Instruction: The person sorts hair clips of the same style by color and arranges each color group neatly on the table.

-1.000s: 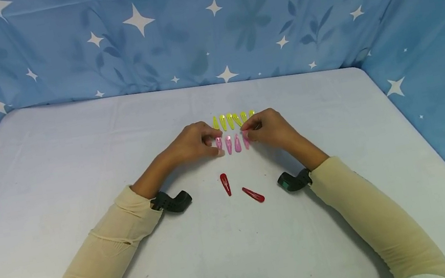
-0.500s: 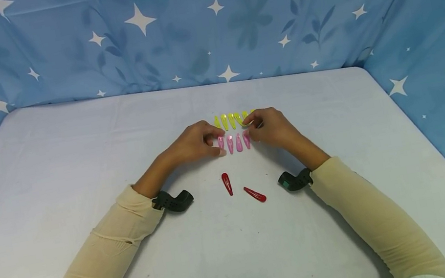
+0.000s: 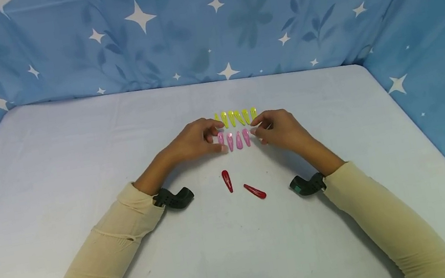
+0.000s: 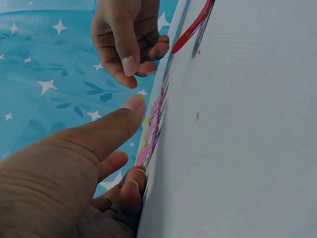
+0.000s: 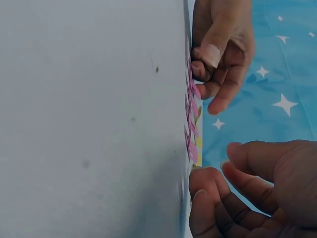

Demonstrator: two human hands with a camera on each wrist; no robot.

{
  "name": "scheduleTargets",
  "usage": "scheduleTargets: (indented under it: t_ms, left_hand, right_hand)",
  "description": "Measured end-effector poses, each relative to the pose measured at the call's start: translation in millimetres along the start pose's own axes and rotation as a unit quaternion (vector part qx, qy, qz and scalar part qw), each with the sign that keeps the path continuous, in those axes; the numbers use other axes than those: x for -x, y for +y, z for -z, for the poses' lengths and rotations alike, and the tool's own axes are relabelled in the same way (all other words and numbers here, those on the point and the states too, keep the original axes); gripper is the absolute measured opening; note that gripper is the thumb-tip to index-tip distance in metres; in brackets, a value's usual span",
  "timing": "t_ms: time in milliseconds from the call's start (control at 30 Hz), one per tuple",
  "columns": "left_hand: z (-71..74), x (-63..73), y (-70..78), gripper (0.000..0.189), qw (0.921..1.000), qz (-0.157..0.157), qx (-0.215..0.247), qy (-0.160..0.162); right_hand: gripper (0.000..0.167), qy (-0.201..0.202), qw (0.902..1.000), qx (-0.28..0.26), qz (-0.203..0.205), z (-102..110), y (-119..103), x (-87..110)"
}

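Pink snap hair clips (image 3: 238, 140) lie side by side in a short row, below a row of several yellow hair clips (image 3: 232, 118). My left hand (image 3: 193, 140) is at the row's left end, thumb and fingers spread apart around the leftmost pink clip (image 3: 220, 139), partly hiding it. Just beyond the rightmost pink clip (image 3: 246, 137), my right hand (image 3: 281, 129) has its fingers loosely bent, with nothing seen between them. In the right wrist view, a gap shows between the right hand's thumb and fingers (image 5: 210, 186). Two red hair clips (image 3: 227, 181) lie nearer me, one slanted.
A white cloth covers the table (image 3: 160, 269). Behind and to the right hangs a blue curtain (image 3: 185, 31) with white stars. Each wrist wears a black camera (image 3: 175, 199), close above the cloth.
My right hand has let go of the rightmost pink hair clip and drawn slightly right, uncovering it and the yellow clip at the right end. The left hand stays nearly still.
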State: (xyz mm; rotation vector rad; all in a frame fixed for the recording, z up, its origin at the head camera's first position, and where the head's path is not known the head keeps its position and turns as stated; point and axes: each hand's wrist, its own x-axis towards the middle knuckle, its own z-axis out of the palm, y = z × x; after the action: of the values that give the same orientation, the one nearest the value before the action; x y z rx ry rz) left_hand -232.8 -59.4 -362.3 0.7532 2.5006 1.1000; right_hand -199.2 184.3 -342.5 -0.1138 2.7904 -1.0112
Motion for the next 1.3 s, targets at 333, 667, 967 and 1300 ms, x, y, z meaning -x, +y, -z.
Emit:
scheduleTargets:
  t_ms: [333,667,967,1300]
  left_hand:
    - [4.0,0.5,0.2,0.045,0.9999,0.006,0.012,-0.006]
    - [4.3,29.9,11.2,0.029,0.9952,0.016,0.036,-0.089]
    - [-6.8,45.8,29.1,0.031,0.9896,0.046,0.039,-0.131]
    - [-11.4,47.7,34.1,0.022,0.9919,0.024,0.015,-0.124]
  right_hand:
    - [0.024,-0.068,0.9928,-0.036,0.092,-3,-2,21.4]
    - [0.027,-0.204,0.964,-0.058,0.16,-10,-2,49.9]
    - [0.035,-0.234,0.9543,-0.041,0.181,-6,2,61.6]
    - [0.039,-0.233,0.9504,0.02,0.205,-9,-2,65.6]
